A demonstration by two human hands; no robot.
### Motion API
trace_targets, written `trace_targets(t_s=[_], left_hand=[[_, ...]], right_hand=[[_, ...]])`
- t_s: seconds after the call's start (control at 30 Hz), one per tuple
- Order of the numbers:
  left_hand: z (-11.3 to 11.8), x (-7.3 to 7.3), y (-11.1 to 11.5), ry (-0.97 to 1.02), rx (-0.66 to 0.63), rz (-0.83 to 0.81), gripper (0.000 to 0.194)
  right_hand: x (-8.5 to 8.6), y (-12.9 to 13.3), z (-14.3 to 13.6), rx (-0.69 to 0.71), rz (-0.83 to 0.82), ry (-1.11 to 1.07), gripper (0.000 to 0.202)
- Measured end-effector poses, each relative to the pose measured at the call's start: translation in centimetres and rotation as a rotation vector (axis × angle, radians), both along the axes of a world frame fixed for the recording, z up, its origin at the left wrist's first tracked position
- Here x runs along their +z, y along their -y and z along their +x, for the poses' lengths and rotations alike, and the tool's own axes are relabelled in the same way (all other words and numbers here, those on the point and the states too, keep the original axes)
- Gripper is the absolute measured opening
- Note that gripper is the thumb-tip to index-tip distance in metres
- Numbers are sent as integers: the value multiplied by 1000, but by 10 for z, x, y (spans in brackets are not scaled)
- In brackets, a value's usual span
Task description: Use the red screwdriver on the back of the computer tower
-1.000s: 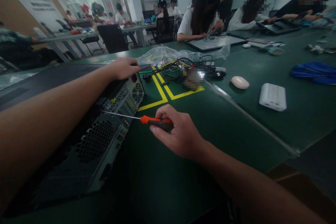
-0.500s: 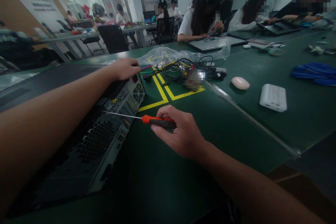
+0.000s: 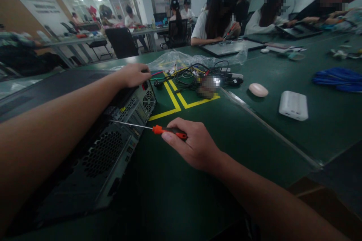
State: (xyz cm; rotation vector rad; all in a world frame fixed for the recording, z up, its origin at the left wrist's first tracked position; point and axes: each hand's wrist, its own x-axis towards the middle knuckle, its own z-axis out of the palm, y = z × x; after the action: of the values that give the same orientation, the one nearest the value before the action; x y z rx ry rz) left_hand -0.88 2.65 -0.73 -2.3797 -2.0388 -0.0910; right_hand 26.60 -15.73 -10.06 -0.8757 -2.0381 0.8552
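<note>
A black computer case lies on the green table at the left, its metal back panel with fan grilles facing right. My left hand rests on the far top corner of the case, its fingers bent over the edge and their tips hidden. My right hand is closed round the orange and black handle of a screwdriver. The thin shaft points left, and its tip meets the back panel near the upper edge, above the large honeycomb grille.
Beyond the case lie tangled cables, a clear plastic sheet and yellow tape lines. To the right are a pink oval object, a white box and a blue bundle. People sit across the table.
The screwdriver handle has turned in my right hand, showing more orange at its end, and the fingers have shifted slightly. The tip stays at the same spot. My left hand has not moved.
</note>
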Motion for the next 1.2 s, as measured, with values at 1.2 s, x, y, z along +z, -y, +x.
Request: trace_targets(t_s=[1.2], left_hand=[[0,-1,-1,7,-8,-5,70]], right_hand=[[-3,1,-1,-12,47,0,18]])
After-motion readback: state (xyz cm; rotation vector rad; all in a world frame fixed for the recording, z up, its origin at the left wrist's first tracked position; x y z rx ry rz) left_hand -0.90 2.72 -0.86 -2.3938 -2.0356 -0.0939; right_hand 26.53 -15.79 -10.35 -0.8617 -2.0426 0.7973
